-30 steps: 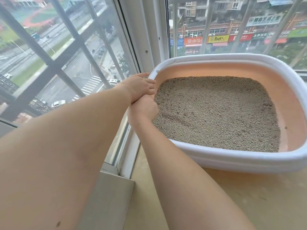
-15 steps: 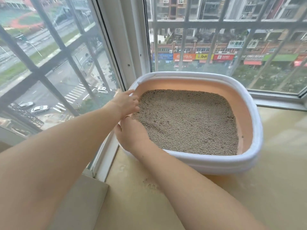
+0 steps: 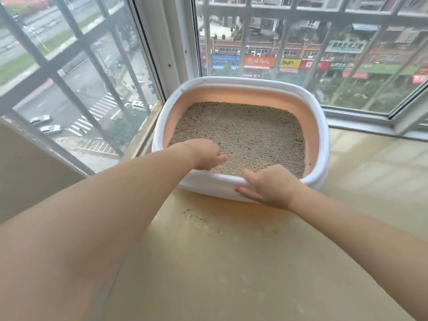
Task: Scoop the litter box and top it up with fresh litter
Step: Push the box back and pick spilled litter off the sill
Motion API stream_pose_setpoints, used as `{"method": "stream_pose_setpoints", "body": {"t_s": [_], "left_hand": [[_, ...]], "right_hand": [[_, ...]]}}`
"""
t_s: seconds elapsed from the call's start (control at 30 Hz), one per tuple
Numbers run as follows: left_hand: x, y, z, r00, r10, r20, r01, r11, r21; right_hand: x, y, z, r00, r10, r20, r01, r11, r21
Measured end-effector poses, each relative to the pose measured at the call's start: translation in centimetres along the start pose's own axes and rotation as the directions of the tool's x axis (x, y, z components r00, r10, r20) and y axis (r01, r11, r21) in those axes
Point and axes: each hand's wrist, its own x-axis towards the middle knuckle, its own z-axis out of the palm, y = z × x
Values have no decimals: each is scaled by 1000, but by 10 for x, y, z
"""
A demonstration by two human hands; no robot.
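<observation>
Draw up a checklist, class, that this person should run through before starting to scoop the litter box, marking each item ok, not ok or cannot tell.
1. Litter box sits flat on the sill, in the window corner: ok.
2. Scoop within reach: not ok, none in view.
3. Bag of fresh litter at hand: not ok, none in view.
4. Sill free of spilled grains: not ok, scattered grains lie in front of the box.
5. Hands free to take a tool: cannot tell; left hand is over the litter, fingers blurred; right hand rests on the near rim.
6. Clumps to remove: cannot tell.
</observation>
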Motion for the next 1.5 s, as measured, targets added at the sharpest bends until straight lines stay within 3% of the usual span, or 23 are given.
{"method": "stream_pose_setpoints", "body": {"t_s": [0.1, 0.27, 0.63, 0.83, 0.9, 1.0, 1.1, 1.13, 1.2, 1.3, 1.4, 1.5], "left_hand": [[-15, 6, 21, 974, -111, -200, 86, 988, -130], [-29, 16, 55, 861, -213, -461, 162, 976, -149], [-22, -1, 53, 868, -188, -460, 202, 979, -19], [-35, 12, 49, 828, -240, -507, 204, 971, -127], [-38, 14, 55, 756, -251, -605, 166, 967, -194], [-43, 34, 74, 586, -319, -745, 118, 943, -310], [-54, 69, 92, 477, -354, -805, 25, 920, -390], [-60, 80, 98, 440, -383, -812, -12, 902, -432], [-72, 99, 117, 399, -437, -806, -42, 870, -492], [-90, 114, 157, 454, -465, -760, -28, 845, -534], [-97, 117, 191, 571, -419, -706, 13, 864, -503], [-95, 120, 211, 663, -348, -663, 16, 892, -452]], "right_hand": [[-1, 1, -4, 989, 97, 109, -100, 995, 26], [6, 0, -2, 985, 98, 141, -102, 995, 20], [20, -2, 2, 996, 36, 83, -42, 996, 75], [18, -8, 2, 994, 74, 86, -77, 996, 43], [16, -10, 1, 990, 105, 98, -107, 994, 17], [12, -15, 4, 985, 169, 27, -167, 984, -58], [0, -28, 15, 951, 156, -268, -138, 987, 84], [-8, -34, 19, 904, 164, -395, -120, 984, 134], [-34, -52, 27, 826, 217, -521, -105, 966, 236], [-82, -83, 49, 769, 370, -522, -169, 904, 392], [-121, -96, 93, 746, 562, -357, -329, 778, 536], [-145, -98, 121, 672, 708, -219, -442, 619, 649]]}}
